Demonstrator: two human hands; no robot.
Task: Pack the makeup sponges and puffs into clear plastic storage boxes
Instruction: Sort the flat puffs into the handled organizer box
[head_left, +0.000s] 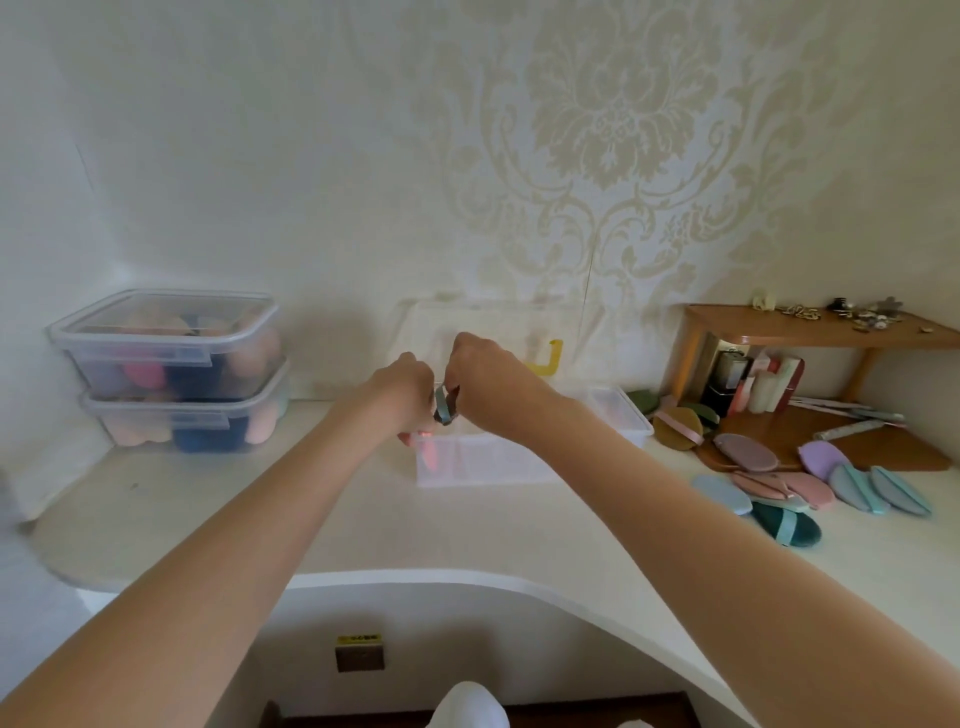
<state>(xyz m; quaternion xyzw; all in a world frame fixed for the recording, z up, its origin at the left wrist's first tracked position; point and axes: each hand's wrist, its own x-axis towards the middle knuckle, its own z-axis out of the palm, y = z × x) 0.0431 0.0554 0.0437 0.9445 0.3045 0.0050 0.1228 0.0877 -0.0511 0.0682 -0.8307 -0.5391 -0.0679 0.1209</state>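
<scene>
- Dark puff (444, 407): held on edge between both hands, directly above the open clear box (483, 462) at the middle of the white counter (363, 525); a pale blue strap shows along its rim.
- Left hand (410, 395): fingers curled, pinching the puff's left side.
- Right hand (485, 387): fingers curled over the puff's right side, knuckles toward the viewer.
- Open clear box: a pink item (430, 453) stands at its left end; the rest of its contents cannot be made out.
- Risk, judged: if the puff is released tilted, it may lodge across the rim or knock over the pink item.
- Lid (621, 410): lying just right of the box, near the loose puffs (810, 480) fanned over the counter; a sweeping reach could push it into them.
- Two filled boxes (176, 369): lidded and stacked at far left, well apart from the hands.
- Wooden shelf (810, 330): at far right, holding small trinkets, with bottles beneath.
</scene>
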